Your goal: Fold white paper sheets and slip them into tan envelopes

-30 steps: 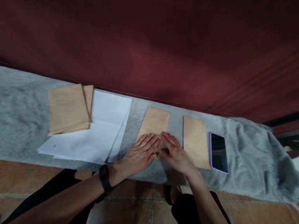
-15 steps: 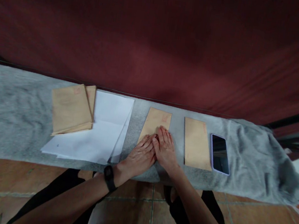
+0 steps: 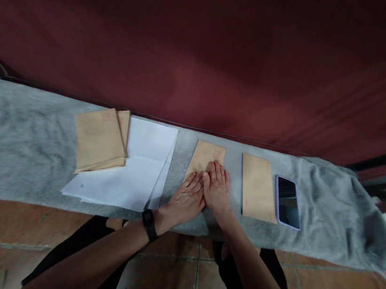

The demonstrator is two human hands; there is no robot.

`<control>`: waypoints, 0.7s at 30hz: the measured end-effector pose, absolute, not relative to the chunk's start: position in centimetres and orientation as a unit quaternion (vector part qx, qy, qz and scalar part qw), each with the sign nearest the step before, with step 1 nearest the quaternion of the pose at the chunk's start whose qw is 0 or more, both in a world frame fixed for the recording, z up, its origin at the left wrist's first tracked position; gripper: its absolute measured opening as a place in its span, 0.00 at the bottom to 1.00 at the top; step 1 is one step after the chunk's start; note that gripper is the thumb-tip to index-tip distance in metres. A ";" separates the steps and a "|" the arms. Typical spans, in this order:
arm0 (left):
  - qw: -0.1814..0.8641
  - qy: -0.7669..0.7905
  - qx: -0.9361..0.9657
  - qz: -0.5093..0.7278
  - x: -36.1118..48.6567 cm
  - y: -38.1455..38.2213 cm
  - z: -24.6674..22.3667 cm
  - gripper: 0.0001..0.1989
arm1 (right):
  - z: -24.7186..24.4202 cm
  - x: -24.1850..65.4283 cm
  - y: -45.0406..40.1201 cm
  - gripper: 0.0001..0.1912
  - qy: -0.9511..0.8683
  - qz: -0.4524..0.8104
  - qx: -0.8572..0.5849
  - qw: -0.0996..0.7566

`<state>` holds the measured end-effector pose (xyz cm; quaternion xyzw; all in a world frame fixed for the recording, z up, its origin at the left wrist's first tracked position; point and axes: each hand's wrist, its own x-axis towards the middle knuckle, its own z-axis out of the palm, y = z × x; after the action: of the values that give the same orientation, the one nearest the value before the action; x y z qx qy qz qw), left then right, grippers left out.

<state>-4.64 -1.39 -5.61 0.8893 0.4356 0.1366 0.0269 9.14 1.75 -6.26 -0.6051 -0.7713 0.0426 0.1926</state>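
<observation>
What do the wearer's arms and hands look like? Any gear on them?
Left hand and right hand are both ungloved. A black watch-like band circles the left wrist; the right wrist shows none. No sleeves or cables show on either forearm.

A grey plush cloth (image 3: 19,140) is covering a long, narrow support, lying fairly flat along the middle and bunching into folds toward the right end. On the left, white paper sheets (image 3: 116,186) are overlapping one another directly on the cloth. A stack of brown envelopes (image 3: 100,134) is resting partly on those sheets and partly on the cloth, its envelopes fanning slightly apart. A middle brown envelope (image 3: 202,157) with red printing is lying flat, apart from the sheets. Farther right, another brown envelope (image 3: 258,191) is lying flat, and a smartphone (image 3: 288,202) in a pale purple case is lying just beside it, dark screen facing up.
</observation>
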 end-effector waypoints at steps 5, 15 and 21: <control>0.027 0.449 0.883 0.136 -4.7 -0.5 -6.2 0.29 | -6.3 9.1 2.2 0.31 -0.760 0.039 -0.621 0.191; 0.008 0.515 0.844 0.147 -5.0 1.3 -5.9 0.28 | -6.1 9.5 2.1 0.32 -0.761 0.043 -0.629 0.156; 0.007 0.559 0.815 0.151 -4.7 1.8 -5.8 0.28 | -6.3 9.9 2.1 0.32 -0.745 0.026 -0.650 0.145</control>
<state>-4.69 1.80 -5.78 0.8153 0.5590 0.1510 0.0066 9.85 2.14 -6.27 -0.6504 -0.7452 0.0263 0.1447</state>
